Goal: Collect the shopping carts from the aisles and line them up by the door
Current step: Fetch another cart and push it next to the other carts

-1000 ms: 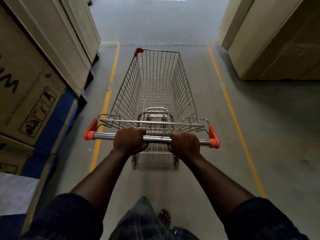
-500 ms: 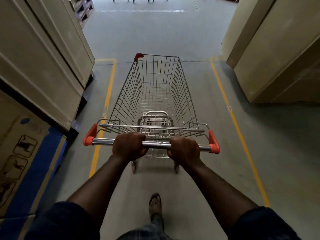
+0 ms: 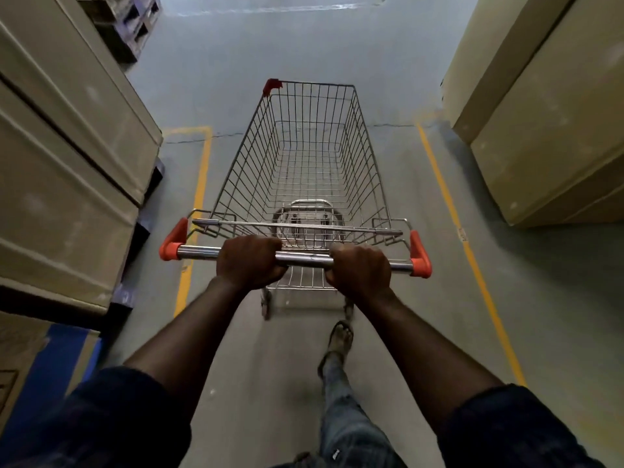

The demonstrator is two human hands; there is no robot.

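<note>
While both hands clamp its chrome handle bar point(image 3: 304, 260), the wire shopping cart point(image 3: 304, 170) stands in the middle of a warehouse aisle, its basket pointing toward the far end. The left hand point(image 3: 251, 263) and the right hand point(image 3: 359, 270) sit side by side near the bar's centre, fingers curled over the top of it, with an orange end cap point(image 3: 174, 239) outside each. A red corner bumper point(image 3: 271, 86) marks the cart's far left corner.

The floor point(image 3: 304, 45) is smooth grey concrete with a dull sheen. 2 yellow painted lines run along the aisle, 1 on the left point(image 3: 199, 197) and 1 on the right point(image 3: 449, 204), and the cart stands between them. A thin crack point(image 3: 388, 125) crosses the concrete level with the cart's far end. A pale line point(image 3: 270, 9) lies across the floor farther off.

Tall beige cartons point(image 3: 60, 184) wall the left side, and more cartons point(image 3: 547, 130) the right. Stacked pallets point(image 3: 131, 25) sit at the far left. A sandalled foot point(image 3: 341, 339) is on the floor just behind the cart's near wheels.
</note>
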